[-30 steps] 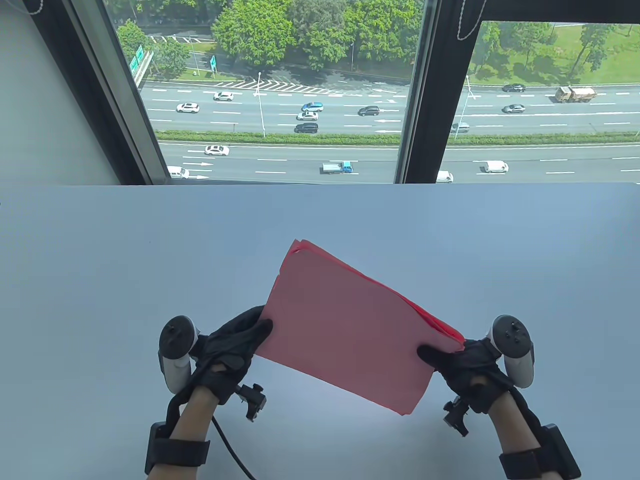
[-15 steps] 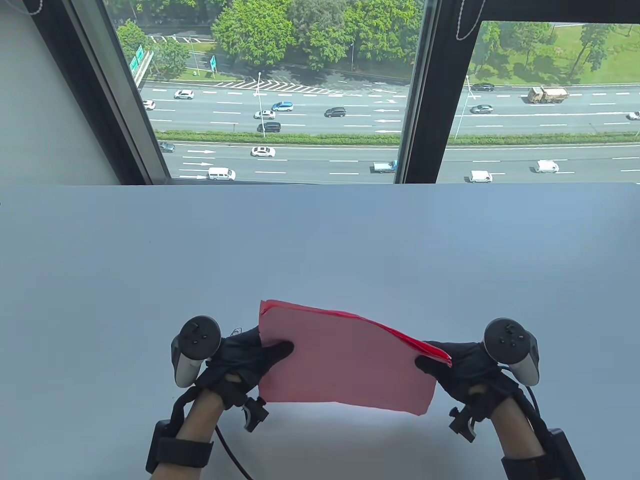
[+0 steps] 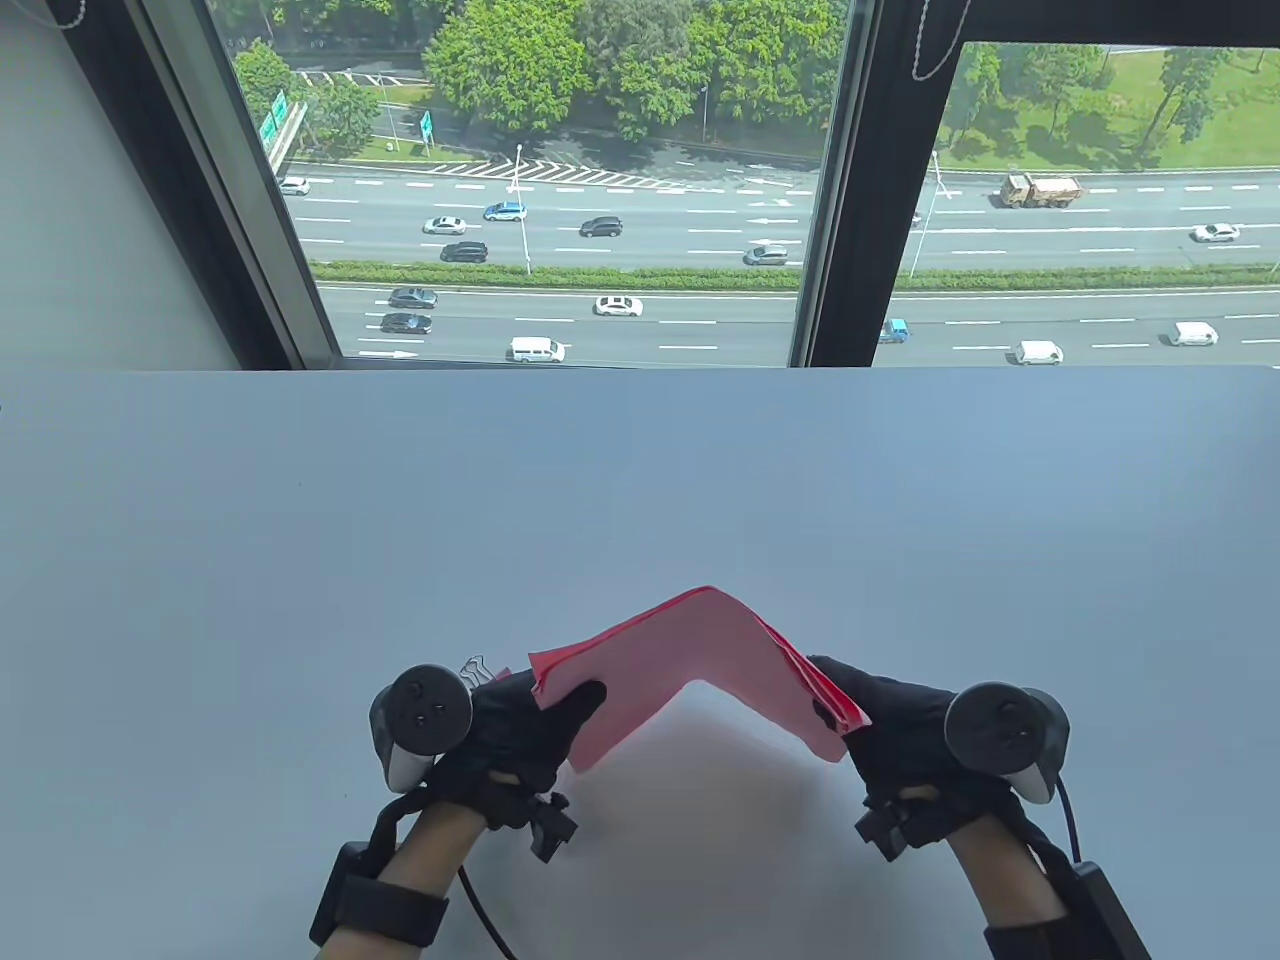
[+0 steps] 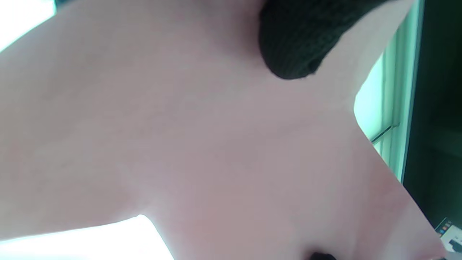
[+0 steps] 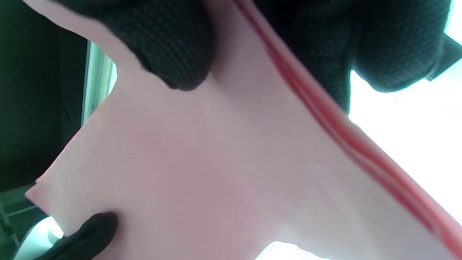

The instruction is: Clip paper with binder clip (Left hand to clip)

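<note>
Paper (image 3: 690, 650) arches above the worktop (image 3: 640, 480), left hand (image 3: 520, 725) and right hand (image 3: 890, 715) each pinching an end. No readable writing. Clip (image 3: 473, 668) wire peeks behind the left hand, body hidden.

Table view: a camera set high at the near side looks down and forward across the table (image 3: 200, 520) to the window (image 3: 560, 200) beyond, with both hands entering from its bottom edge. Left wrist view: a tilted camera very close under the pink paper stack (image 4: 202, 144), which fills most of that frame. Right wrist view: equally close and tilted, it faces the same paper stack (image 5: 202, 169), the part of the scene shared by all three views (image 3: 690, 650).
</note>
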